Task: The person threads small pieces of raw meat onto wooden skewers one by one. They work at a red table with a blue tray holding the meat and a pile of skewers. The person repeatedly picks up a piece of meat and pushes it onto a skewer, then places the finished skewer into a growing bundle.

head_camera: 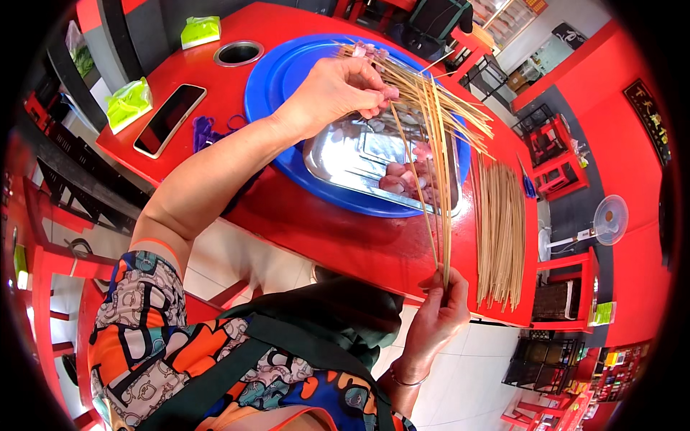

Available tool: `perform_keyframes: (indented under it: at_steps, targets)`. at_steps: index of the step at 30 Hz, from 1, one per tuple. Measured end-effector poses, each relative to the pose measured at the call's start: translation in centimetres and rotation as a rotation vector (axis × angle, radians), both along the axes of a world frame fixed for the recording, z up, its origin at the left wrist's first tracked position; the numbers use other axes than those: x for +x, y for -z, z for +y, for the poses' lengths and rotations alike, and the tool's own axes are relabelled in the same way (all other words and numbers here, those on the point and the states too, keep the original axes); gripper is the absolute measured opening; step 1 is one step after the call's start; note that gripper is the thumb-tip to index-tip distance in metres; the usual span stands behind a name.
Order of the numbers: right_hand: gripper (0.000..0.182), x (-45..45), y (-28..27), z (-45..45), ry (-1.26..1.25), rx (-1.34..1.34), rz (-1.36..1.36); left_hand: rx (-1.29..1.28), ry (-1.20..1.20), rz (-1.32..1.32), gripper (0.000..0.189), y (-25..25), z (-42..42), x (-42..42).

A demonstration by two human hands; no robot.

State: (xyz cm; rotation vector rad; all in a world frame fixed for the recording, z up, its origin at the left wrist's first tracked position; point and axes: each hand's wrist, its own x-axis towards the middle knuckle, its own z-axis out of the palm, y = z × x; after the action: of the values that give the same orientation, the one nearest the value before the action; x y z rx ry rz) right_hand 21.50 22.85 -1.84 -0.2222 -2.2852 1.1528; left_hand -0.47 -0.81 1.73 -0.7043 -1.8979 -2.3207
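My left hand (345, 89) pinches a small piece of raw meat (390, 94) at the tip of one thin bamboo skewer. My right hand (444, 310) grips the lower ends of several bamboo skewers (443, 178), which fan out upward over a metal tray (337, 161). More pieces of raw meat (396, 180) lie in the tray's near right part. The tray rests on a round blue plastic tray (269, 89). Across its far side lies a pile of skewers (458, 108), with meat at their left ends (366, 50). A bundle of bare skewers (500, 231) lies on the table to the right.
The red table (334, 237) has a round hole with a metal rim (239, 53) at the far left. Near it lie a smartphone (170, 119), two green tissue packs (129, 105) and a purple cloth item (207, 134). A blue-handled tool (528, 186) lies at the right edge. A white fan (609, 220) stands beyond.
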Motion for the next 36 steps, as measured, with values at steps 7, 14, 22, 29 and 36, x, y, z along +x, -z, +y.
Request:
perform_keyframes:
  at_steps: [7,14,22,29,36]
  targets:
    - [0.016,0.0,-0.1,-2.1,-0.01,0.038,-0.009,0.033,-0.151,0.097,0.011,0.1,0.4,0.6]
    - [0.012,-0.1,0.6,-3.3,-0.037,0.016,0.023,0.014,-0.269,0.16,0.006,-0.1,0.7,1.0]
    - [0.016,-0.6,0.4,-4.0,-0.054,-0.027,-0.04,-0.084,-0.312,0.212,0.008,0.3,2.0,1.9]
    - [0.015,-1.6,0.3,-4.1,-0.043,-0.082,-0.024,-0.156,-0.257,0.376,0.006,1.7,3.0,1.9]
    - [0.012,-1.4,-0.3,-1.9,0.052,-0.084,0.044,-1.006,-0.256,0.492,0.016,-0.4,-0.6,1.1]
